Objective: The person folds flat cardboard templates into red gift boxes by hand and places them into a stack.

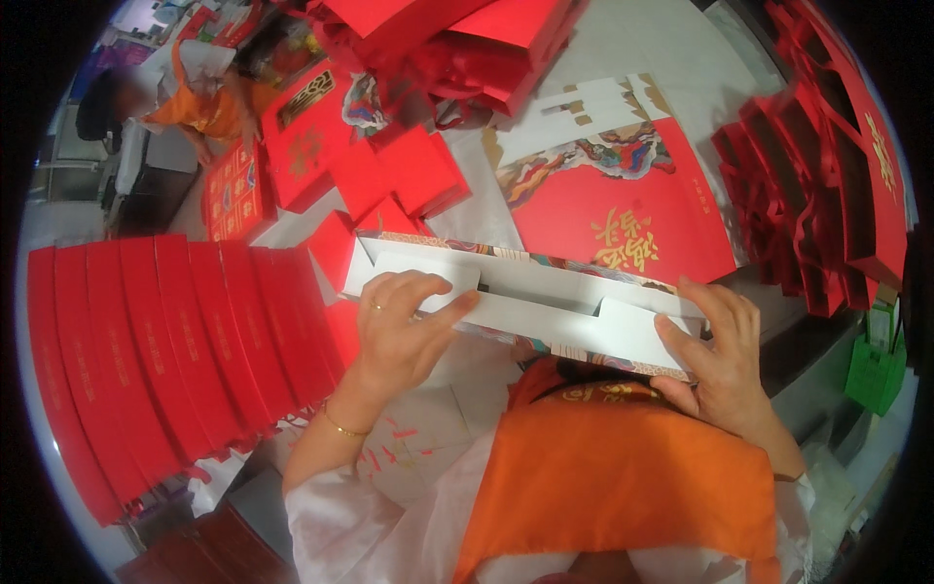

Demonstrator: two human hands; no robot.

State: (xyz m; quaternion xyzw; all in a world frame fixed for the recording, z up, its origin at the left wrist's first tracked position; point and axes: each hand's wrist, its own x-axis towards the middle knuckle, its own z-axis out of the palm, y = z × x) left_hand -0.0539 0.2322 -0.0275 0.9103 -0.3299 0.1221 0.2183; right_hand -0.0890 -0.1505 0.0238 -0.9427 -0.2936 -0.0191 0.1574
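A long, narrow cardboard gift box is held across in front of me, its end facing up. White inside, it has a colourful pattern along its outer edges. White flaps are folded inward at both ends, with a dark gap between them. My left hand is at the left end, bent fingers and thumb pressing on the flap and near wall. At the right end, my right hand grips the box, thumb over the right flap and fingers around the corner. Beyond it lies a flat red printed box with white die-cut flaps.
Several red boxes stand in a row at left. Red ribboned bags are stacked at right, above a green basket. More red packages lie at the back. A co-worker in an orange apron is at far left.
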